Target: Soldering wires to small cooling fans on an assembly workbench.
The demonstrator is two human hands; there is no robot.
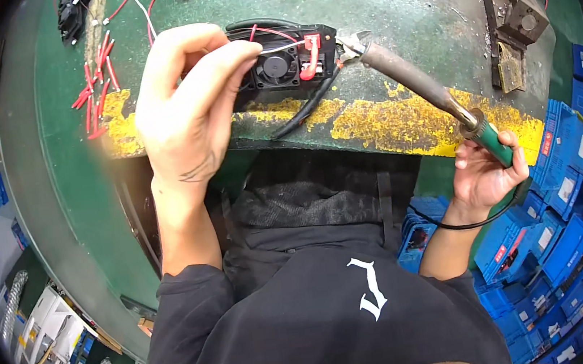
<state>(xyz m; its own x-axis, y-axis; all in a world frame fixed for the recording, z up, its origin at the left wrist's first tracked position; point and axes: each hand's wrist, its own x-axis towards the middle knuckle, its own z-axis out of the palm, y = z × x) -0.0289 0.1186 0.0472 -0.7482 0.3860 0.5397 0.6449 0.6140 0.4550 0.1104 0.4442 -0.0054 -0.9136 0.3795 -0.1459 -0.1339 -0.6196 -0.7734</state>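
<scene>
My left hand (186,96) pinches a thin silvery wire, like solder wire (282,46), between thumb and fingertips. Its end reaches toward a red socket (311,40) on a black housing with a small fan (276,67). A red sleeved lead (311,69) runs down beside the socket. In my right hand (488,172) is a soldering iron (433,88), held by its green handle. The iron's tip points up and left, close to the socket end of the housing; contact cannot be made out. My left hand hides part of the housing.
Metal plier jaws (355,45) lie beside the housing, under the iron's tip. Short red sleeves (94,90) are scattered at left. A dark metal stand (514,13) is at the right. Blue bins (558,164) crowd beyond the worn yellow table edge (401,125).
</scene>
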